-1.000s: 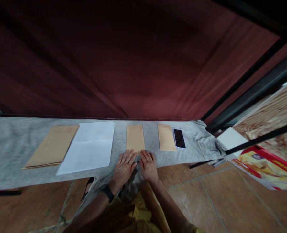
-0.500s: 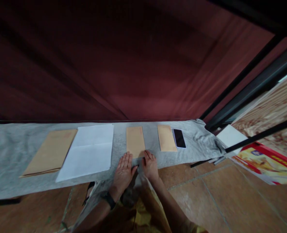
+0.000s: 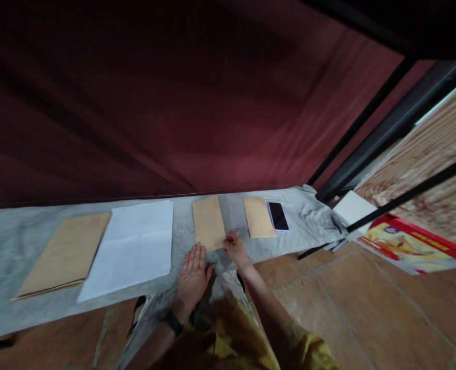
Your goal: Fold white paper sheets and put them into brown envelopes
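Note:
A tan paper envelope (image 3: 209,223) lies on the grey cloth in front of me. My left hand (image 3: 194,270) rests flat with its fingertips on the envelope's near left corner, fingers stretched out. At the near right corner, my right hand (image 3: 235,247) has its fingers curled in and pinched on the envelope's edge. A second tan envelope (image 3: 259,218) lies to the right, apart from both hands. Beside it is a phone (image 3: 278,216) with a dark screen. On the left are white paper sheets (image 3: 131,252) and larger brown envelopes (image 3: 64,252).
Grey cloth (image 3: 4,246) covers the long narrow surface, with a dark red curtain (image 3: 212,128) behind it. Black metal bars (image 3: 366,118) slant down at the right. A red and yellow box (image 3: 416,244) and tiled floor (image 3: 351,298) are below.
My right hand's fingers have gone from flat to curled at the envelope's near right corner. The envelope is tilted slightly. My left hand stays flat on it, and the view has shifted a little.

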Motion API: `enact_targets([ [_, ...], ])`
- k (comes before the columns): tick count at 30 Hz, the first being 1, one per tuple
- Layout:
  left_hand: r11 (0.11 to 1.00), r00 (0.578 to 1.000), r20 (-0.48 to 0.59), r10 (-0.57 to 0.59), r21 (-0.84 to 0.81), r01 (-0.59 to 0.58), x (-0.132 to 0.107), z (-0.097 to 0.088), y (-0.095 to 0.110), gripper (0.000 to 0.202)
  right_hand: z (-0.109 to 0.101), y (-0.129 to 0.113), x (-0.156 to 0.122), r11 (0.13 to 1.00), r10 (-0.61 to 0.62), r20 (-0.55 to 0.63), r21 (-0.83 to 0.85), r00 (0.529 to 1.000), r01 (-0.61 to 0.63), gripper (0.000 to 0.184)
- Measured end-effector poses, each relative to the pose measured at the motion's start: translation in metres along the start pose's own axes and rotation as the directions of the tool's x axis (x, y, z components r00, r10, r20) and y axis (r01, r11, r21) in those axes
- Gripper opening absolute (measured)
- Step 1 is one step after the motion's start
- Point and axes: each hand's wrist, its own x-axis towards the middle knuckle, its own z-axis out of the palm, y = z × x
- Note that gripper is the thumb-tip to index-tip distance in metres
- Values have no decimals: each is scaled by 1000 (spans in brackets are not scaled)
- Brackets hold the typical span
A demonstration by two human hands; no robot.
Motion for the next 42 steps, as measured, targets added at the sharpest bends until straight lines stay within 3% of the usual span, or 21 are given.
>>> enact_targets([
  [4,1000,1000,8,-13,-28,14,1,-4,1,62,10,-4,-11,911,172,52,372,984,-178,33],
  [8,985,998,18,-55,-164,57,5,-5,-5,61,9,-8,-17,870,158,59,464,986,-168,40],
  [11,903,976,33,-213,-375,210,12,-4,-13,57,1,-11,-19,858,151,49,489,987,-155,41],
  [14,703,900,123,-418,-584,406,24,-6,-19,55,-9,-13,-21,841,151,56,518,987,-158,42],
  [16,536,844,228,-486,-685,493,34,-10,-19,56,-15,-14,-23,814,151,67,557,986,-162,43],
  [21,182,769,492,-408,-782,596,51,-24,-1,63,-25,-13,-26,776,146,77,609,986,-163,44],
  [24,12,745,538,-394,-808,589,54,-28,12,63,-28,-11,-28,728,164,71,665,984,-169,45],
  [27,-112,729,554,-403,-820,561,57,-29,22,59,-29,-10,-31,616,245,68,760,967,-209,44],
  [30,-130,745,525,-413,-843,522,63,-30,27,54,-27,-7,-37,505,315,158,807,936,-306,35],
  [33,-71,775,471,-422,-869,490,71,-31,32,46,-25,-4,-42,490,327,230,788,917,-372,30],
  [38,49,803,444,-397,-864,501,79,-30,43,38,-24,-6,-41,483,353,197,799,914,-359,30],
  [42,85,812,463,-354,-849,521,84,-28,52,42,-26,-7,-38,487,318,116,831,941,-267,39],
])
